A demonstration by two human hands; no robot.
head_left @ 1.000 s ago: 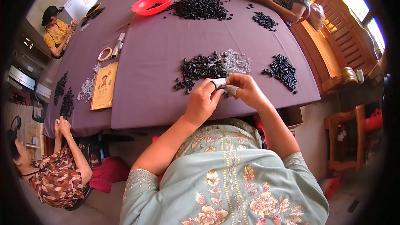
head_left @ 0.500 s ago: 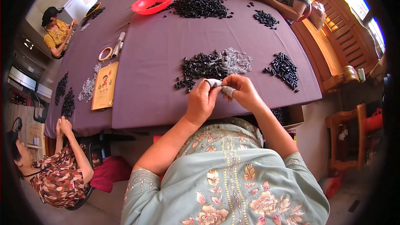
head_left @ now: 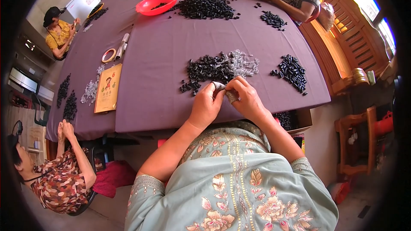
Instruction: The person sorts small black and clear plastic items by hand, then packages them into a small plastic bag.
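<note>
Firstly, seated co-worker: stationed at the near left edge of the purple-covered surface.
Yellow booklet: flat, with scattered clear bits just beside it and a tape roll near its far end.
Red basin: toward the far side, a few black pieces inside; a large black heap lies just to its right.
Left hand: raised at the near edge, fingers bent, thumb and wrapped forefinger close together; from where I stand, I cannot tell whether they grasp a piece.
Central black pile: loose short pieces, just beyond the hands.
Clear pile: slender transparent pieces, touching the black pile's right side.
Right hand: fingers curled, tips meeting the left hand's; its grasp, too, I cannot tell.
Right-side black pile: apart, near the surface's right edge.
Wooden bench: beyond that edge.
</note>
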